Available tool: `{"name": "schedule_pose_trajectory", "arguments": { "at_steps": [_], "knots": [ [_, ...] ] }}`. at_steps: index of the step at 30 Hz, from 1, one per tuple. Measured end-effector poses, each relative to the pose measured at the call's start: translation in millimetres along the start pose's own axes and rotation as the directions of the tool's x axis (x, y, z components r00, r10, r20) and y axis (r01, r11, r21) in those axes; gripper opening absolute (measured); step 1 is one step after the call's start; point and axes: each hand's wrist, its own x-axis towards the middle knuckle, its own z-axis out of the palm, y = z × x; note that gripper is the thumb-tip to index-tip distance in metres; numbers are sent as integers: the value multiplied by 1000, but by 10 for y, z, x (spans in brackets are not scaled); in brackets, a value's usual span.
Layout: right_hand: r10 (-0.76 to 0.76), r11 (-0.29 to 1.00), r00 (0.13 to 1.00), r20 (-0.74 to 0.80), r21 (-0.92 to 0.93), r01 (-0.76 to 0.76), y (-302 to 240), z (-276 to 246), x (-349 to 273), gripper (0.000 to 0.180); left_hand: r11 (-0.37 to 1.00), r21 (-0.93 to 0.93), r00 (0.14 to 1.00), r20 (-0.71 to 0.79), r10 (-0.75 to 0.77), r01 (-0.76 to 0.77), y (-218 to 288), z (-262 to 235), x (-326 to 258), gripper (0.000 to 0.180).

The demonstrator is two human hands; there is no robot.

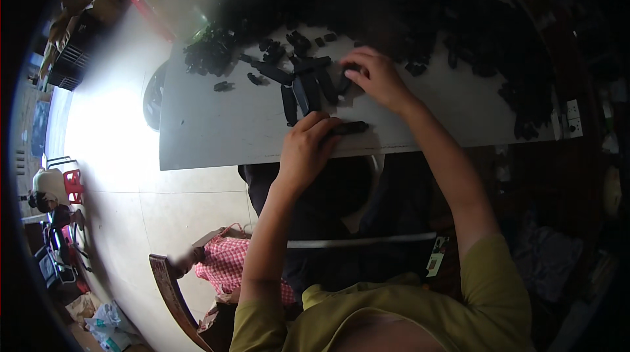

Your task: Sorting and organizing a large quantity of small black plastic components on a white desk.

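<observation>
Our left hand is curled round one flat black strip at the table's near edge, the strip poking out to 3 o'clock of the fist. Our right hand, at approx 1 o'clock from it, presses bent fingers onto the row of black strips; we count approx 5 in the row, plus a loose heap of black bits at 10 o'clock, too many to count.

**Black on Grey, with Touches of Red**

The plastic parts were black, heaped on a pale grey table. The sleeves were olive green. A cloth bag showed red-and-white checks. The stool was red, the floor cream-tiled.
</observation>
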Motion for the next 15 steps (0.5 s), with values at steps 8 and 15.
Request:
{"name": "schedule_pose_trajectory", "arguments": {
  "at_steps": [8, 15],
  "knots": [
    [110, 992, 988, -109, 76, -102, -262, -97, -637, 18, 1000, 12, 999, 50, 3, -4, 61, -59, -36, 25],
    [-202, 978, 979, 27, -38, 203, -333, -2, -723, 17, 990, 74, 991, 65, 119, -124, 49, -90, 12, 27]
  ]
}}
